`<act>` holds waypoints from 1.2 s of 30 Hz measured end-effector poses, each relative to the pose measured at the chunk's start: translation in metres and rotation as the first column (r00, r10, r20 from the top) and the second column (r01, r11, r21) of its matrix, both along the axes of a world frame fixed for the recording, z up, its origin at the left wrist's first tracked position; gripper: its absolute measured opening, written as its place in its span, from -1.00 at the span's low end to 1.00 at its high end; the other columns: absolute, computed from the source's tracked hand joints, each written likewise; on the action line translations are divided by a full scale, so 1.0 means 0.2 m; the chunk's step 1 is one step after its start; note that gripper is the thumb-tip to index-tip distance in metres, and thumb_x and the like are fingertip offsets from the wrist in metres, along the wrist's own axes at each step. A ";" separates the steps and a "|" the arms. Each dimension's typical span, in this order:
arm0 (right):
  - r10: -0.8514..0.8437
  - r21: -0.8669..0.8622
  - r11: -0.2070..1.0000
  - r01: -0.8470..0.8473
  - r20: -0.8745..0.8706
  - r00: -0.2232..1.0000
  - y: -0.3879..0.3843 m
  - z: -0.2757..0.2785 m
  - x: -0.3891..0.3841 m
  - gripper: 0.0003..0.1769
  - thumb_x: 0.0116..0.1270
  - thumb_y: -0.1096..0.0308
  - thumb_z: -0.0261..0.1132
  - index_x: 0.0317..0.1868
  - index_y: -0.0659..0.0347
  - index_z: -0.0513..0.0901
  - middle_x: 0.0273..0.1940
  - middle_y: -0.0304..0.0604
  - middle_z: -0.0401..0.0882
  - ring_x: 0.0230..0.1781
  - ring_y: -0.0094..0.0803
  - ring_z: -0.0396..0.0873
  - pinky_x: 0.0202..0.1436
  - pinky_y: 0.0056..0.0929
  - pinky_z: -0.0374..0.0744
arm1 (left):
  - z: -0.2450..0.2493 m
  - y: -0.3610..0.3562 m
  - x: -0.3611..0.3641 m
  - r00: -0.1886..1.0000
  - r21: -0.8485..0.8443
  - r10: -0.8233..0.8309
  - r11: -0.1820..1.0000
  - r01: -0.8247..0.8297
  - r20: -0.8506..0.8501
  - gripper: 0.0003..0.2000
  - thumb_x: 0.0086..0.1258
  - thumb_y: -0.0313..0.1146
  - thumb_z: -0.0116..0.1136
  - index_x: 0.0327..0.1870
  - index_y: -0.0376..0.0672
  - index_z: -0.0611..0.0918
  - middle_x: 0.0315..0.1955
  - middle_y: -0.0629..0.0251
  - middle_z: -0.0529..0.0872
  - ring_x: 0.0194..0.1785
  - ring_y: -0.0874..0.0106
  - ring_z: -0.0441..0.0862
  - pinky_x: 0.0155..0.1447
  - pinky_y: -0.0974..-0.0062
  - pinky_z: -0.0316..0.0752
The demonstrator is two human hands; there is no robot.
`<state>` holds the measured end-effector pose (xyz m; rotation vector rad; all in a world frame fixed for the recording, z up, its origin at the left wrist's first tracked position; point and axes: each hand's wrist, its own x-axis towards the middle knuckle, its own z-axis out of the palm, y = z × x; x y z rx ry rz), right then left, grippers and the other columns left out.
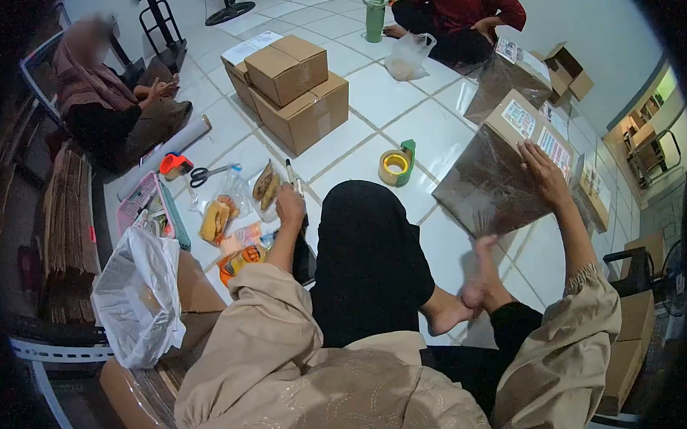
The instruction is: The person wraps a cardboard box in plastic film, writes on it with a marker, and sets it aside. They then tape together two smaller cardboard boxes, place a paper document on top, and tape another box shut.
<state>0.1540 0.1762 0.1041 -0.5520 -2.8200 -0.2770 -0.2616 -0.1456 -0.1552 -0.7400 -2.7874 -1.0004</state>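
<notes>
My left hand [289, 205] is low beside my raised knee, its fingers closed around a slim white marker pen [294, 176] with a dark tip; the grip is partly hidden. Part of a dark flat object [305, 260] shows below that wrist. Near this hand lie bagged snacks: a brown pack [266, 187], a bread pack [219, 218] and an orange packet [240, 263]. My right hand [545, 172] lies flat, fingers stretched, on the labelled top of a plastic-wrapped carton [490, 170]. That carton leans near my bare foot.
A tape dispenser [396, 166] stands on the tiles ahead. Stacked brown boxes [302, 107] are beyond it. Scissors [209, 176], a pink basket [138, 200] and a white bag [136, 294] are on the left. Two people sit on the floor, near another wrapped carton [509, 76].
</notes>
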 end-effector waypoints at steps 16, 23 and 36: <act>0.010 0.069 0.997 -0.017 0.097 0.995 -0.11 0.05 0.26 -0.37 0.22 0.43 0.19 0.33 0.18 0.27 0.33 -0.01 0.24 0.35 -0.08 0.20 0.34 -0.18 0.28 | 0.03 0.08 0.10 0.998 -0.194 0.009 0.981 0.004 0.066 -0.80 0.18 -0.33 0.06 -0.35 -0.29 0.63 -0.38 -0.13 0.65 -0.24 -0.05 0.63 -0.14 0.05 0.51; -0.323 -0.015 0.946 0.323 0.046 0.945 -0.24 0.05 0.24 -0.03 -0.02 0.35 0.38 0.41 0.06 0.08 0.40 0.00 0.06 0.42 -0.04 0.04 0.43 -0.08 0.09 | -0.19 0.15 0.02 0.980 -0.305 0.070 0.952 -0.009 0.187 -0.77 0.17 -0.30 0.13 -0.45 -0.35 0.62 -0.42 -0.14 0.64 -0.28 -0.03 0.63 -0.20 0.07 0.51; -0.270 0.043 0.961 0.273 -0.067 0.961 -0.14 -0.05 0.28 -0.38 0.25 0.38 0.07 0.36 0.02 0.21 0.32 0.08 0.21 0.32 0.00 0.24 0.35 -0.01 0.21 | 1.08 0.77 0.36 0.844 0.816 -0.455 0.577 0.038 0.282 -0.83 0.27 -0.49 0.10 -0.21 -0.22 0.37 -0.53 0.27 0.54 -0.54 0.43 0.60 -0.46 0.58 0.55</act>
